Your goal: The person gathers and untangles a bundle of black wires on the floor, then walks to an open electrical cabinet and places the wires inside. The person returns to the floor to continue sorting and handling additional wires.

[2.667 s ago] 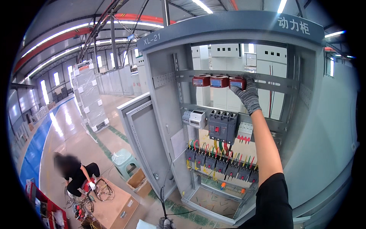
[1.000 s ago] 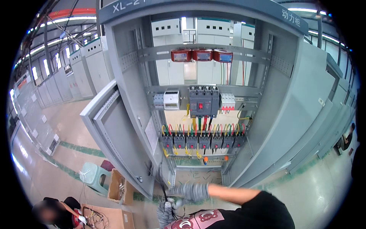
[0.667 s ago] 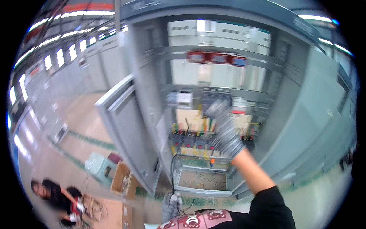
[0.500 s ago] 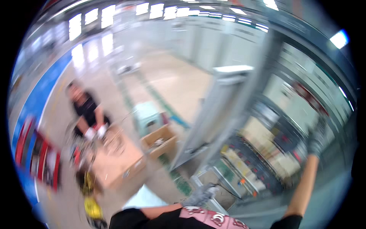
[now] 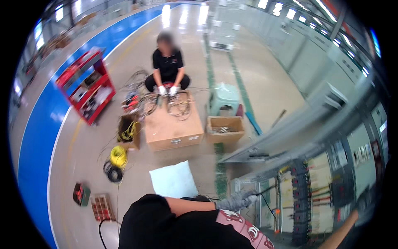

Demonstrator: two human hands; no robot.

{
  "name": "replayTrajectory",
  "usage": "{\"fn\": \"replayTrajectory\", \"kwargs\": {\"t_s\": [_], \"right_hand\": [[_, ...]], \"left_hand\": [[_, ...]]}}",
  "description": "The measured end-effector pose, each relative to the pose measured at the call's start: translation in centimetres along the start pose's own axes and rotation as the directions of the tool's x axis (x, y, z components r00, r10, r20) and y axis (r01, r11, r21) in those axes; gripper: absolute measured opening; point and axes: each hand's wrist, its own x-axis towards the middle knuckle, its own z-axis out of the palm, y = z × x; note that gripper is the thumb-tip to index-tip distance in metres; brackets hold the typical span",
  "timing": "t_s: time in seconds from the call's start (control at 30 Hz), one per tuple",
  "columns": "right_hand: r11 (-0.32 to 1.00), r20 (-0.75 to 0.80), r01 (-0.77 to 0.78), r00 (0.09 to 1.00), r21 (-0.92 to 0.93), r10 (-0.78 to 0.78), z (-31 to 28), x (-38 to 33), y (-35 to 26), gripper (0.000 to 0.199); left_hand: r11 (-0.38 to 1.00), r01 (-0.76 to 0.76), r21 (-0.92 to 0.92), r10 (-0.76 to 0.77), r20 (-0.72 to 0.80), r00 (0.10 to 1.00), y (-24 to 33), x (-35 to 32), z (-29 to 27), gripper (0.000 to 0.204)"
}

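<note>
My left hand (image 5: 237, 201), in a grey knit glove, is closed on a thin black wire (image 5: 267, 204) in front of my body. The wire's loose ends reach toward an open electrical cabinet (image 5: 271, 238) at the lower right. Inside the cabinet stand rows of dark breakers (image 5: 301, 197) with pale panels and coloured leads beside them. At the far right, my right hand (image 5: 365, 204), gloved too, is raised beside the cabinet's right side. Blur and shadow hide its fingers, and I cannot tell whether it touches the frame.
Beyond, a co-worker (image 5: 168, 64) in white gloves squats, handling wires on a large cardboard box (image 5: 174, 133). Around it are a green stool (image 5: 224, 97), an open carton (image 5: 226, 133), wire coils (image 5: 118, 157) and a red cart (image 5: 89, 87). A pale cushion (image 5: 173, 180) lies near me.
My view has swung left, so the co-worker and box appear nearer the centre and the cabinet farther right. My right hand appears lower, nearer the right rim. My left hand still holds the wire.
</note>
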Motion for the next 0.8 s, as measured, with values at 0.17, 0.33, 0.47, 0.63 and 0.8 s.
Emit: {"fn": "replayTrajectory", "kwargs": {"t_s": [0.17,0.33,0.47,0.63,0.8], "right_hand": [[0.936,0.222,-0.297,0.942,0.190,0.253,2.6,0.9,-8.1,0.061],[0.896,0.394,-0.374,0.881,0.240,0.262,-1.7,4.4,-10.1,0.071],[0.939,0.387,-0.226,0.915,0.258,0.114,-11.8,2.0,-19.8,0.033],[-0.141,0.558,-0.603,0.788,0.785,-0.259,-24.9,-9.8,-31.4,0.034],[-0.486,0.823,-0.815,0.490,0.316,-0.288,-32.1,-8.1,-27.3,0.033]], "left_hand": [[0.973,0.155,-0.169,-0.172,-0.090,0.981,4.3,-3.5,-0.2,0.036],[0.988,0.147,-0.046,-0.151,-0.106,0.983,3.4,-3.0,2.6,0.032],[0.998,0.036,-0.043,-0.041,-0.122,0.992,2.6,-2.9,4.0,0.030],[0.995,0.054,-0.078,-0.059,-0.062,0.996,1.4,-2.5,7.6,0.026],[0.992,0.094,0.090,-0.093,-0.008,0.996,0.1,-2.9,10.6,0.022]]}}
